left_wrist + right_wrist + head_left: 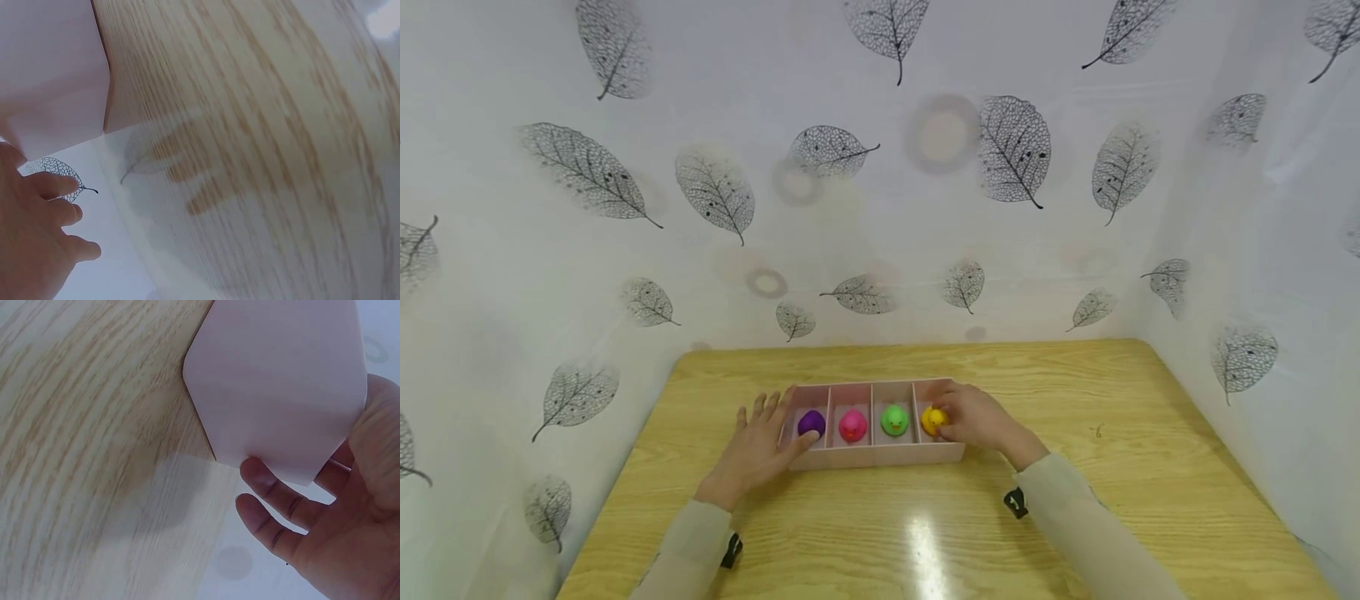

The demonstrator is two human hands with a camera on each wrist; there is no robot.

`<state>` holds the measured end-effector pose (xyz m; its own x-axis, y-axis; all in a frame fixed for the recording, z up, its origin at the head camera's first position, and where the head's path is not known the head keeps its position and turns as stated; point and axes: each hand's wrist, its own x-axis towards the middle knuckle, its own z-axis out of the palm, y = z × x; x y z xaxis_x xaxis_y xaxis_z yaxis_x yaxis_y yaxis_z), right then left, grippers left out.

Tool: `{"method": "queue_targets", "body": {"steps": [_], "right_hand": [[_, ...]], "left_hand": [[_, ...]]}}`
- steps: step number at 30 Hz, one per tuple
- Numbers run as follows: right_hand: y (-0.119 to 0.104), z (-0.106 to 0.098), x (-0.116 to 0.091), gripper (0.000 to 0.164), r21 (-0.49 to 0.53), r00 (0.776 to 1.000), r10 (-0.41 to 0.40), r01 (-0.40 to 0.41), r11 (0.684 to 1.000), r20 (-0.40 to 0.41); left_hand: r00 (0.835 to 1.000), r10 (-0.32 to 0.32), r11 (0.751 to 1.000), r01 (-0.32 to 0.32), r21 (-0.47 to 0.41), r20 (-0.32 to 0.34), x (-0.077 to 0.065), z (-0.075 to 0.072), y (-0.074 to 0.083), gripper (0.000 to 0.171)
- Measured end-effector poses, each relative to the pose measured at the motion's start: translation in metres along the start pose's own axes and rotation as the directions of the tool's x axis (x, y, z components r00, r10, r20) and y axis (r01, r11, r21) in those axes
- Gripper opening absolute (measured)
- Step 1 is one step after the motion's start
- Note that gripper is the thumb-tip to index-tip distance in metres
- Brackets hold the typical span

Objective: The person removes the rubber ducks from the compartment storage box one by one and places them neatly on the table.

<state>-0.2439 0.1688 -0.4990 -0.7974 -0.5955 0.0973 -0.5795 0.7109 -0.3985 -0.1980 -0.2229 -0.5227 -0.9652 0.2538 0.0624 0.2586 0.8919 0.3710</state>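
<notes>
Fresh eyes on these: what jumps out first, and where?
The eye falls first on the bright toys in the open, pale pink, rectangular box, one per compartment, left to right: rounded purple toy, round pink duck, round green duck, round yellow duck. Next come the bare left hand at the box's left end and right hand curled at the yellow duck. Behind stands a white, leaf-printed backdrop.

Four small toys (895, 419), one pink box (877, 456) with four compartments (850, 397), one table (820, 525), two sleeves (688, 537)
</notes>
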Motion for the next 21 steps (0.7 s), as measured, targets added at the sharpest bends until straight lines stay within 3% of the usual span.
{"method": "queue_targets", "body": {"steps": [6,13,21], "right_hand": [[-0.001,-0.005,-0.001,0.02,0.012,1.0,0.002,-0.002,1.0,0.001],[-0.002,-0.007,-0.001,0.04,0.021,0.999,0.037,-0.037,0.999,0.009],[-0.008,-0.019,-0.003,0.047,0.134,0.994,0.105,-0.103,0.986,-0.011]], "left_hand": [[1.0,-0.002,1.0,0.003,-0.015,0.013,0.001,-0.001,0.002,0.092],[1.0,0.0,1.0,0.001,-0.021,0.011,-0.001,-0.002,0.004,0.092],[1.0,-0.005,1.0,0.005,-0.016,0.014,-0.002,-0.003,0.004,0.092]]}}
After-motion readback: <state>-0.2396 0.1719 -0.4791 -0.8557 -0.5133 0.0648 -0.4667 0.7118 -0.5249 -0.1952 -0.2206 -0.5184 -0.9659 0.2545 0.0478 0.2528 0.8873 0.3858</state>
